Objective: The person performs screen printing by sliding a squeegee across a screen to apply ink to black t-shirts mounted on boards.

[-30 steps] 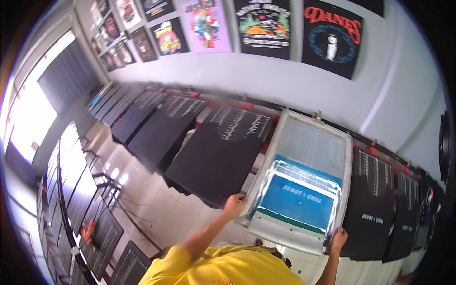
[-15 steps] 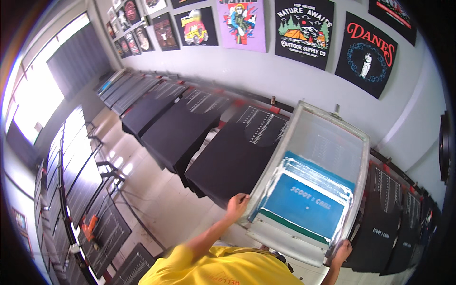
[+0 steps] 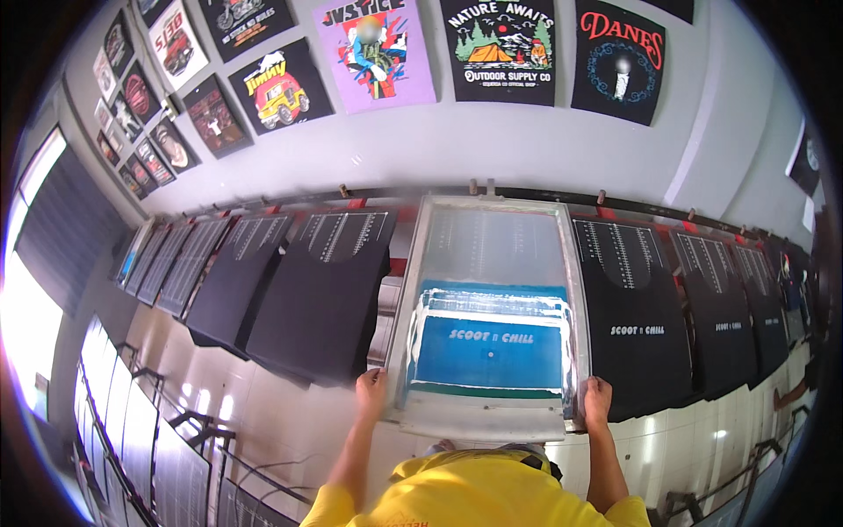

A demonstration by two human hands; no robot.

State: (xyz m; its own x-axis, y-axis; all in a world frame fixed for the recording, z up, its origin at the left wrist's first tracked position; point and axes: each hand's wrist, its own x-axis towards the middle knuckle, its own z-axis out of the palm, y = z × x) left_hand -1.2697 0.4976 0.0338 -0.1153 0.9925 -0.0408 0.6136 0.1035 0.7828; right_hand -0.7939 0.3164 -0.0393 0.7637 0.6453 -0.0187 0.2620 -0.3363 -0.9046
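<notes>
A screen-printing frame point(image 3: 575, 290) with pale edges spans the middle, over a board in the row. Its mesh point(image 3: 492, 237) is grey at the far end and blue nearer me, with white ink smears and light lettering. My left hand point(image 3: 371, 393) is closed on the frame's near left edge, and my right hand point(image 3: 598, 400) grips the near right edge. Right of the frame lies a black shirt point(image 3: 632, 369) with a small white print on its board. A plain black shirt point(image 3: 312, 307) lies to the left. Whether the frame touches the board beneath is hidden.
More shirt-covered boards point(image 3: 233, 294) extend left and right along a dark rail point(image 3: 536, 193) by the wall. Colourful printed posters point(image 3: 500, 53) hang above. Behind me at lower left, another rack of boards point(image 3: 123, 386) stands on the tiled floor point(image 3: 224, 378).
My view has turned, and the frame, slanted before, now lines up with the row of boards. Both hands have stayed on its near edges.
</notes>
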